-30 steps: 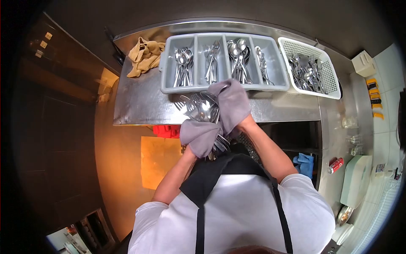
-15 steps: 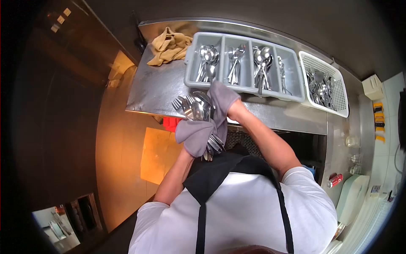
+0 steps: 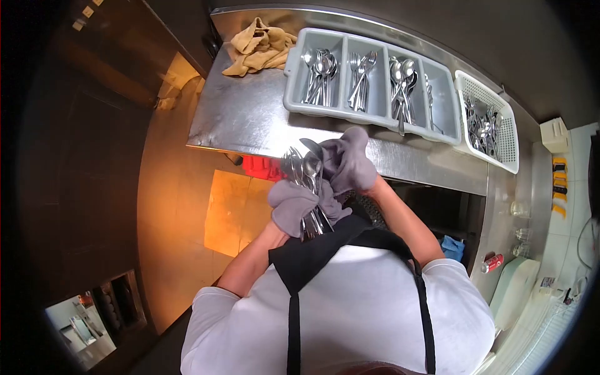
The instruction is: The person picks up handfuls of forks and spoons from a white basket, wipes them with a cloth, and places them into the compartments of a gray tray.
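Observation:
A bunch of forks and spoons is gripped in my left hand through a grey cloth, with the heads up and the handles sticking out below, close to the black apron. My right hand is wrapped in the other part of the same grey cloth, right beside the heads, and its fingers are hidden by the fabric. One dark, rounded metal end shows against the cloth there. Beyond my hands, a grey divided cutlery tray holds spoons and forks in separate compartments.
A white perforated basket with mixed cutlery stands right of the tray. Left of it, a crumpled tan cloth lies on the steel counter. Something red shows under the counter edge. At far right stands a red can.
Both hands and the cutlery bunch have moved away from the tray, closer to my body. My right hand has shifted right, and its cloth is bunched up more. The camera view has shifted slightly.

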{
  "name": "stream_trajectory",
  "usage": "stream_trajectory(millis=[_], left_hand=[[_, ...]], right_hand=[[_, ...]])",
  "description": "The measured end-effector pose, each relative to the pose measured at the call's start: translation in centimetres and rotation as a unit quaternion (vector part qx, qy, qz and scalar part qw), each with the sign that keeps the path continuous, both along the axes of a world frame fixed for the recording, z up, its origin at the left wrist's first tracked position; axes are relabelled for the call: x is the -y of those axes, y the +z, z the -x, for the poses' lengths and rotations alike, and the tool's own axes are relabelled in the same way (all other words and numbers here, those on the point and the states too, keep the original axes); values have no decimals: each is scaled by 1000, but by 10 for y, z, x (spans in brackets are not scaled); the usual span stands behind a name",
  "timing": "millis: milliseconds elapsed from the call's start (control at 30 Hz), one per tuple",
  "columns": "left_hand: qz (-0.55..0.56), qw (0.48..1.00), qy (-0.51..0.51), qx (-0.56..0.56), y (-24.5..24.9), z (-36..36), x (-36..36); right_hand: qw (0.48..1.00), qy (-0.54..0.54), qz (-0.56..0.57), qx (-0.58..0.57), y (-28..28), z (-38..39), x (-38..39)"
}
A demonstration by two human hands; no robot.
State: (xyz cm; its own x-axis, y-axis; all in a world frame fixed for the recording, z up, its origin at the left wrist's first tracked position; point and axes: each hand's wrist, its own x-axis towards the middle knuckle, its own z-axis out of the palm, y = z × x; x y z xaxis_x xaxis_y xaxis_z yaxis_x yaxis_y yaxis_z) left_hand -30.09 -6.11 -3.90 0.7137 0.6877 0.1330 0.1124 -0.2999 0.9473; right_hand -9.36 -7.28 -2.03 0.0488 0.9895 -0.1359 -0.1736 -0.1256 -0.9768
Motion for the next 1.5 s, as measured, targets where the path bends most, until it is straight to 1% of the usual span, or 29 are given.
stream_trajectory(millis=[33,67,100,167,300,400,467,500,600,633,700,733,767,800,833,867,933,967,1000,1067,1100,1133,1167,1233,1267,1333,1400,1433,1500], left_hand=[[-22,1000,-12,-15,0,1,1],[-38,999,-25,-26,2,0,1],[-49,998,-35,-32,2,-3,-2],[-63,996,-54,-36,4,-12,-10],[-72,993,-89,-33,23,-26,-18],[-74,992,-102,-17,31,-33,-16],[-40,993,-107,-16,2,-32,-13],[96,990,-101,-26,-63,-31,-10],[-31,983,-169,-63,-58,-45,-13],[92,979,-176,-44,-93,-50,-12],[222,969,-104,42,-34,-44,5],[234,967,-60,80,10,-54,9],[246,962,-15,118,43,-69,16],[88,993,-58,61,4,-62,9],[-76,994,-80,18,-34,-55,2],[-4,995,-97,0,-23,-58,3],[130,982,-132,-35,16,-78,-2],[29,990,-125,54,9,-90,0],[-53,985,-156,45,-4,-100,-1],[-221,952,-209,27,-25,-120,-9],[-272,938,-204,-64,-10,-124,-4],[-326,910,-205,-154,5,-128,0],[-223,950,-199,-85,-28,-133,-1],[-17,981,-194,-22,-38,-143,3],[85,976,-195,-36,-18,-142,9],[53,980,-192,-19,3,-142,14],[-211,961,-175,43,19,-141,11],[-420,868,-205,-166,33,-144,7],[-266,933,-223,-92,30,-146,11]], right_hand=[[959,39,-107,261,3,-1,-4],[838,77,-201,502,3,-1,-4],[980,7,-121,157,0,4,9],[899,-13,-261,352,-3,-6,-4],[956,-126,-207,167,21,-5,2],[936,-200,-206,205,18,-16,6],[928,-206,-202,237,14,-25,10],[931,-212,-201,219,8,-30,7],[877,-175,-197,401,44,-43,8],[856,-169,-193,449,46,-49,6],[818,-214,-174,504,43,-61,11],[798,-235,-165,531,39,-68,13],[791,-325,-165,492,29,-77,12],[863,-383,-153,291,26,-84,11],[895,-419,-134,75,22,-88,12],[881,-436,-106,-147,18,-88,15],[891,-368,-48,-263,0,-79,29],[892,-350,-80,-274,1,-72,33],[892,-333,-109,-285,0,-65,34],[916,-332,-99,-201,-23,-70,24],[850,-492,-97,163,-18,-55,20],[877,-470,13,95,-17,-56,22],[854,-502,-43,129,-23,-62,23],[814,-535,-115,194,-26,-77,27],[803,-539,-126,220,-21,-79,33],[797,-527,-162,246,-16,-89,38],[807,-497,-206,244,-11,-105,43],[838,-480,-191,173,-12,-109,47],[859,-467,-160,132,4,-118,50]])
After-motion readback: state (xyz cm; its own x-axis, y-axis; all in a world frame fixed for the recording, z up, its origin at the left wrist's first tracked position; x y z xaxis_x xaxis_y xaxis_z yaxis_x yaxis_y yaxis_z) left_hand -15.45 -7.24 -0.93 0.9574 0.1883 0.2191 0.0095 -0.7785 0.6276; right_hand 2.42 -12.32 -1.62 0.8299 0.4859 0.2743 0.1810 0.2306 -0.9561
